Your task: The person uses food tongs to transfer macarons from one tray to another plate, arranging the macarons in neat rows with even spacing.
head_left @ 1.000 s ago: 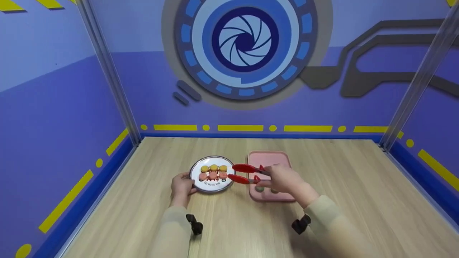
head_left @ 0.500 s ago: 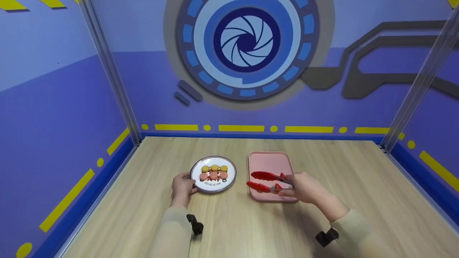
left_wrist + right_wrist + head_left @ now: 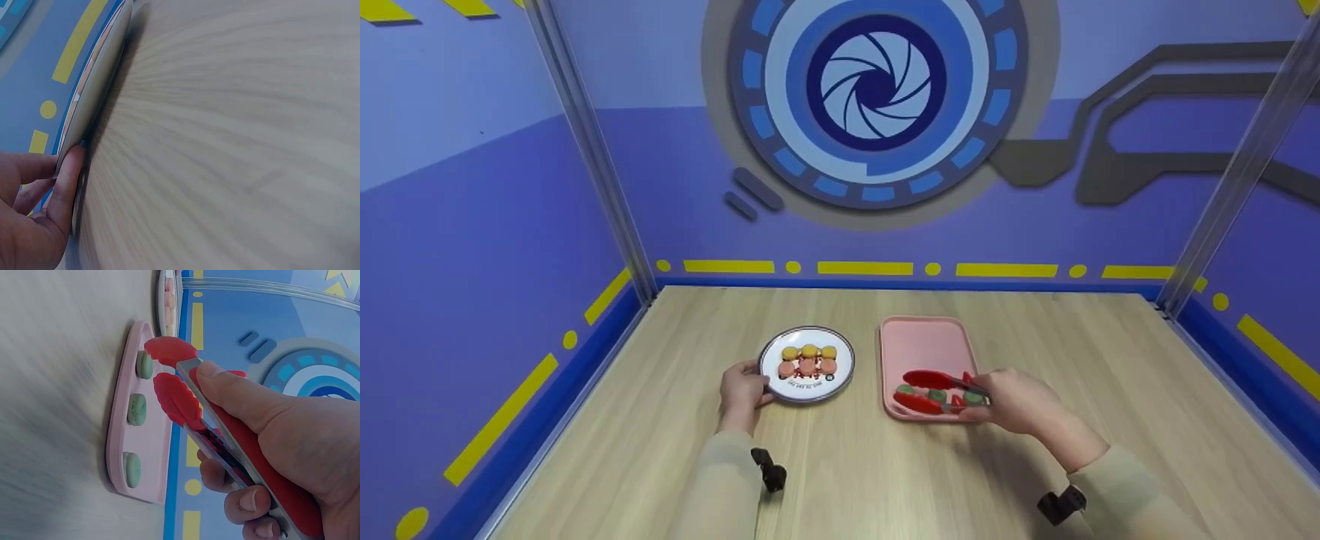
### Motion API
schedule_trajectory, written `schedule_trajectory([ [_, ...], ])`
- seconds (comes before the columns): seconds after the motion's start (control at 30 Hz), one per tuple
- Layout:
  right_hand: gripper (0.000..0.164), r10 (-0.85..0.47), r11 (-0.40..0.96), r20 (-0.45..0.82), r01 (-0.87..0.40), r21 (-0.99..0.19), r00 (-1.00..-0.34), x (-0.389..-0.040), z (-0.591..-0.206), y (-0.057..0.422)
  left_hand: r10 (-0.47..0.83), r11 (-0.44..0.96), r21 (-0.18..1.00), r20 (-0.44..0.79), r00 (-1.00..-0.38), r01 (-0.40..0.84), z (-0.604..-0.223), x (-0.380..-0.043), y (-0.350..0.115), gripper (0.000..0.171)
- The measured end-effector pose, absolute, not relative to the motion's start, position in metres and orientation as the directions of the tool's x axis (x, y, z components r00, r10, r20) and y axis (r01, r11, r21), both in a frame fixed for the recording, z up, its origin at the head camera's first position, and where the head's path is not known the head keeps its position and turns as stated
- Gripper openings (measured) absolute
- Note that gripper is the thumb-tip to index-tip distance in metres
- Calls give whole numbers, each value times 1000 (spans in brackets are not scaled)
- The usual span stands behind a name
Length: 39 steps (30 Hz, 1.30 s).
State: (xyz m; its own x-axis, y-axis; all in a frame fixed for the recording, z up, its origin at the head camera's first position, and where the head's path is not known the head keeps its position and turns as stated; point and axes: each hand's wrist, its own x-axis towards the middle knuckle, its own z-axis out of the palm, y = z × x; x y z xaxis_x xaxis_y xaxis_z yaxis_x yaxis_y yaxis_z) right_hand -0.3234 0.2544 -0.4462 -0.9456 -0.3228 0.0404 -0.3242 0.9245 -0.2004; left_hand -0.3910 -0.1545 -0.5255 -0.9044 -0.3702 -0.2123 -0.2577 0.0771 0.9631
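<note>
Three green macarons (image 3: 937, 394) sat in a row along the near edge of the pink tray (image 3: 926, 341), and they looked to me like the weak point. The red tips of the tongs (image 3: 177, 399) stood parted above the leftmost one, with nothing between them; whether they touched it I couldn't tell. If they came together off-centre, I thought, that macaron might squirt out sideways or be shoved against the rim, and a hard squeeze could mark its surface. A low sweep might also knock its neighbours.

They were small, round and smooth, lying flat and spaced apart, each dull green (real or pretend, I couldn't say).

The right hand (image 3: 1024, 401) was wrapped round the tongs' handles. Left of the tray, well apart from the tongs, the left hand (image 3: 741, 388) pinched the rim of a white plate (image 3: 810, 334) bearing three yellow macarons (image 3: 808, 351) above three pink macarons (image 3: 807, 367). A careless lift of that rim could send them sliding across the wooden table (image 3: 825, 472).
</note>
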Motion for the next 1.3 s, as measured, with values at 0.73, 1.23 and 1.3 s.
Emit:
schedule_trajectory([
  [0.73,42,-307,937,30,-308,-168,-951,-325,-449,249,-366,78,966,-202,-908,-246,-529,-394,-157,48],
  [1.23,45,-330,928,37,-331,-168,-943,-325,-439,246,-368,65,967,-206,-907,-246,-528,-392,-156,49],
  [1.3,45,-342,923,41,-344,-173,-939,-326,-435,244,-368,65,965,-212,-905,-253,-528,-393,-157,49],
])
